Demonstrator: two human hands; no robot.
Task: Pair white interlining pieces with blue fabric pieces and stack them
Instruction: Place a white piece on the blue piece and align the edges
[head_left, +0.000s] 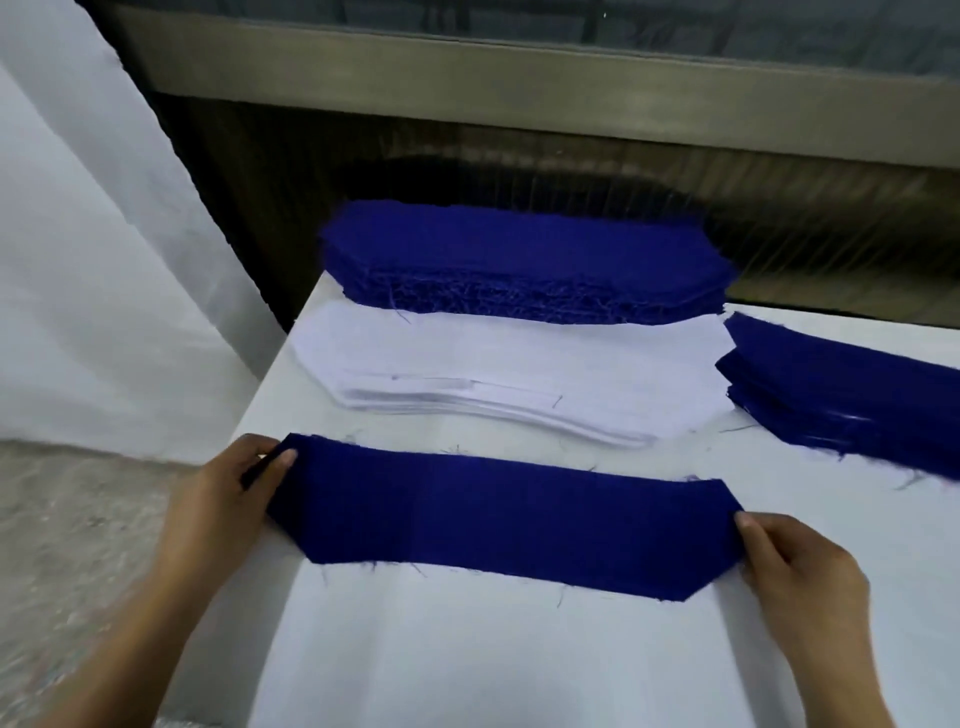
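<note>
Across the near middle of the white table (467, 654): one blue fabric piece (498, 519), a long strip with clipped corners. It lies flat and stretched left to right, its right end sitting slightly nearer than its left. Loose threads fray from its near edge.

Left hand (223, 499): at the strip's left end, thumb on top of the cloth, fingers curled beneath the edge. A pinch on the end of the piece.

Right hand (800, 571): at the strip's right point, thumb tip pressed on the cloth corner, fingers curled under. Also a pinch. Both forearms come in from the near edge.

Just beyond the held piece, apart from it: stack of white interlining pieces (519, 374), same clipped-corner outline, many layers, near edge fanned and slightly bowed.

Farther still, touching or overlapping the far edge of the white stack: thick far stack of blue pieces (519, 260), frayed threads along its near side. It sits at the table's far edge.

Right side of table: second blue stack (841, 395), angled, running out of view to the right, just beside the right end of the interlining.

Stray threads are scattered on the table top.

Left of table: hanging white cloth (78, 234); below it, a pale speckled floor (67, 519). Far side: grey ledge (519, 88) with glass above.
</note>
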